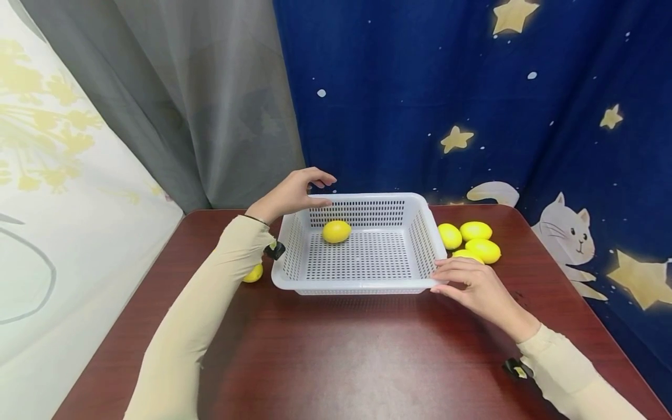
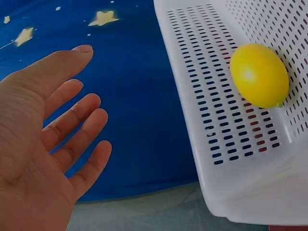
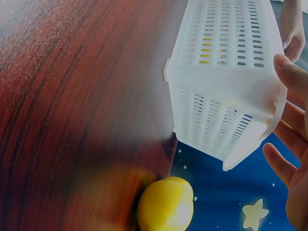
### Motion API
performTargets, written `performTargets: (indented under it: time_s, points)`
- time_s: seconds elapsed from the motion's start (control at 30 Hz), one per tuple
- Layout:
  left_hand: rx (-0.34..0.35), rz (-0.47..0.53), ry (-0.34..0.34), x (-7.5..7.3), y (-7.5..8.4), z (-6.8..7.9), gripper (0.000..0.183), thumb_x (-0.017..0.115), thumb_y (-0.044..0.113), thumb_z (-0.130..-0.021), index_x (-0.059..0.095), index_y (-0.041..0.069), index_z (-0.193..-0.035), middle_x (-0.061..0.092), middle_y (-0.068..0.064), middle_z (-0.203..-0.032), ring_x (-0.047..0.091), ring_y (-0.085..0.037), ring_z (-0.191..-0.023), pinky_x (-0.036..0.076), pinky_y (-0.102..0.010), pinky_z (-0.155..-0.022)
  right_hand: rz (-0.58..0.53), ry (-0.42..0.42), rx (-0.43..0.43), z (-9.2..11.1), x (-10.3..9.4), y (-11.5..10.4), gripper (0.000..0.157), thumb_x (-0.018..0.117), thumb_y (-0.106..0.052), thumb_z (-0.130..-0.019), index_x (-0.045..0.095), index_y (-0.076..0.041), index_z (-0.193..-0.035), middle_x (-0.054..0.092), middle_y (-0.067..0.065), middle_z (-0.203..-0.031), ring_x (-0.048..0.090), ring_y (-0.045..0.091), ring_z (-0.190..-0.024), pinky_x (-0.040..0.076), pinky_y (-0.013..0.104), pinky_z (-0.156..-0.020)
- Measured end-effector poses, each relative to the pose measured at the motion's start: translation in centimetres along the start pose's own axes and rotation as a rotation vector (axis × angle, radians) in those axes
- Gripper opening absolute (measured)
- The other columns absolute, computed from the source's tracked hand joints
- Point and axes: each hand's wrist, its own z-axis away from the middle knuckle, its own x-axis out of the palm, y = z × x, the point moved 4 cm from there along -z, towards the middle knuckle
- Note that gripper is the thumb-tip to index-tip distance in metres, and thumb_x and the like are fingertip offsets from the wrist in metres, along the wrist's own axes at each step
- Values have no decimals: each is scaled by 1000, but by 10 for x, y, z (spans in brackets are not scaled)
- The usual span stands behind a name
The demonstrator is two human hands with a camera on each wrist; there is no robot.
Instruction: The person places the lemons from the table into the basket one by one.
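Right hand [image 1: 472, 289], the nearer of the two, takes the near right corner of the white basket [image 1: 362, 284] in a light hold, thumb along the front edge and fingers along the side; bracketing the corner like this probably keeps the basket steady. Its forearm, in a pale sleeve [image 1: 569, 370], slants in low across the tabletop [image 1: 367, 350] from the lower right.

On the left, a single lemon [image 1: 253, 274] sits outside the basket, partly hidden by the other forearm. Just beyond the right hand, four lemons [image 1: 483, 251] lie bunched beside the basket, one partly covered by that hand and close within its reach. Inside the basket, one lemon [image 1: 336, 231] rests on the perforated floor, toward the far left.

Farther still, the left hand [image 1: 287, 195] hovers at the far left corner, empty, its fingers parted and pointing rightward. That arm stretches long, with the wrist raised, seemingly to clear the rim. Behind everything hang a grey curtain [image 1: 236, 87] and a blue starry curtain [image 1: 409, 87].
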Motion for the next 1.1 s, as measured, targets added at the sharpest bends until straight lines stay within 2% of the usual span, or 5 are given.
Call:
performTargets:
  time_s: [0.17, 0.4, 0.7, 0.9, 1.1]
  points:
    - [-7, 16, 37, -8, -2, 11, 50, 78, 28, -86, 61, 19, -132, 60, 1, -133, 56, -17, -119, 47, -40, -105, -2, 4, -4, 0, 0, 0, 42, 94, -21, -58, 80, -17, -98, 78, 2, -103, 70, 17, -102, 32, -2, -103]
    - [0, 31, 72, -17, -9, 30, 49, 78, 26, -86, 61, 18, -132, 61, -1, -131, 57, -21, -119, 47, -43, -105, 0, 3, -1, 0, 0, 0, 42, 94, -21, -58, 80, -18, -98, 78, 1, -103, 70, 17, -102, 32, -2, -102]
    - [4, 6, 112, -18, -25, 57, 48, 79, 28, -85, 63, 17, -130, 63, -3, -127, 58, -21, -115, 49, -44, -100, 1, 6, 16, 1, 1, 0, 43, 94, -19, -58, 80, -18, -99, 78, 2, -103, 70, 18, -103, 32, -2, -103]
    - [-23, 15, 120, -16, -41, 75, 46, 79, 26, -85, 65, 16, -127, 64, -5, -126, 59, -24, -114, 51, -47, -99, -5, 4, 16, 2, 1, -1, 43, 94, -18, -58, 80, -16, -99, 78, 3, -104, 70, 18, -103, 32, -2, -103]
    - [-18, -4, 124, -14, -52, 93, 46, 79, 27, -85, 65, 14, -127, 64, -7, -124, 60, -26, -112, 51, -48, -99, -3, 2, 22, 1, 1, -2, 44, 94, -16, -58, 80, -17, -99, 78, 2, -104, 70, 18, -103, 32, -2, -103]
